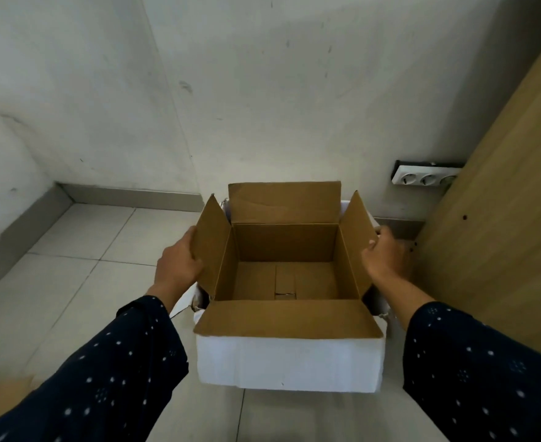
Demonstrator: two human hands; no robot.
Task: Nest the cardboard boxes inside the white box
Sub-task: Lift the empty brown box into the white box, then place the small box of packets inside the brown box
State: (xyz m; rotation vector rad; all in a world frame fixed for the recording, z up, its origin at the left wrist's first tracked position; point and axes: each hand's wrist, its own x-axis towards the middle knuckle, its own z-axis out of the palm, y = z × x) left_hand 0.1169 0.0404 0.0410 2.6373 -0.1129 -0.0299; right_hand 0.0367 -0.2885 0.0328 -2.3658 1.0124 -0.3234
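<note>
Sleeves (110, 371) nearest; cardboard box (285, 250) unlabelled, inside white box (290, 362).

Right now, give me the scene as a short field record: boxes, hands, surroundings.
white box: on the tiled floor, open top
cardboard box: sits inside the white box, four flaps up, nothing visible inside
left hand: grips the cardboard box's left flap
right hand: grips the right flap, fingers over its edge
wall outlets: behind, to the right
wooden panel: right of the boxes
other cardboard boxes: none clearly in view
</note>
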